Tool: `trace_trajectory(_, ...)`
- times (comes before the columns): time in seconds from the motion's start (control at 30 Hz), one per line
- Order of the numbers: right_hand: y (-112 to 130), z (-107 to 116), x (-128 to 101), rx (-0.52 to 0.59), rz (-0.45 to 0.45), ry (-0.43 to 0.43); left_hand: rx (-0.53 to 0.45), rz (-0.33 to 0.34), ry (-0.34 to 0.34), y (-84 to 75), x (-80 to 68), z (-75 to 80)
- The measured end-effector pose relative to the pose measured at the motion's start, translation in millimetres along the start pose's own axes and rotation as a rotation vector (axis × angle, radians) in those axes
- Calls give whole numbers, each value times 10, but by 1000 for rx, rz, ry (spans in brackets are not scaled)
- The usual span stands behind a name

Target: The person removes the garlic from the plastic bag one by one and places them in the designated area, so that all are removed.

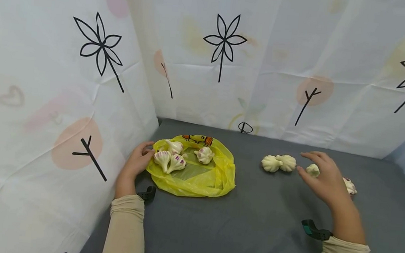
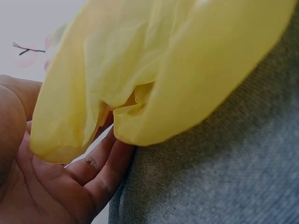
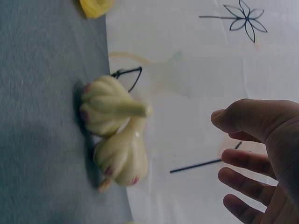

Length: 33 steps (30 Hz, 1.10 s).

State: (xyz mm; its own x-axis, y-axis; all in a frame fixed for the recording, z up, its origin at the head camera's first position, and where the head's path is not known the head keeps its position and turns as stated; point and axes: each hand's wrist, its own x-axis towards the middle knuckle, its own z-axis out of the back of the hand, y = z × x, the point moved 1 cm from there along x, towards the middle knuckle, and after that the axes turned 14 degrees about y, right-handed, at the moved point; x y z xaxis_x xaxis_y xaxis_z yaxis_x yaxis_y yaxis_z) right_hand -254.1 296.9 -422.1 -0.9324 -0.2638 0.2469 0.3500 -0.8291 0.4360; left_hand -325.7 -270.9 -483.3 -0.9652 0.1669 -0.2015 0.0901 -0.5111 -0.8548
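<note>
Sleeves: beige (image 1: 124, 232), reaching in from the near edge, with dark wristbands (image 1: 318, 232).
Right hand (image 1: 328, 179): thumb and fingers spread wide apart, nothing in its grasp, poised among the loose garlic.
Left hand (image 1: 137, 161): up against the bag's left rim; the plastic hides the fingertips, so whether it pinches cannot be told.
Yellow plastic bag (image 1: 197, 189): crinkled, thin, mouth spread wide on the grey tabletop (image 1: 221, 236), a cartoon print along its far rim.
Bagged garlic bulbs (image 1: 177, 163): four inside, glossy cream-white; the nearest two flaunt purple streaks, necks angled together toward us.
Loose garlic bulbs (image 1: 287, 163): a pale, plump, ribbed pair touching right of the bag, pinkish-purple patches underneath; another shows between right thumb and fingers, one more peeks out behind the wrist.
Backdrop: white cloth (image 1: 266, 59), black line-drawn flowers, peach circles.
</note>
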Motion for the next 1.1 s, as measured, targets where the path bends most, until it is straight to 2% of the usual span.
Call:
trace_trajectory(0.3,280,-141,190,50,114,-4,1,-5,8,-12,41,11)
trace_trajectory(0.53,553,-268,320,189,206,31,-7,0,16,-12,44,-8)
trace_trajectory(0.73,748,-376,420,235,217,78,7,14,14,8,43,-9)
trace_trajectory(1.1,1018,-632,681,290,271,106,14,-7,15,-18,68,-2)
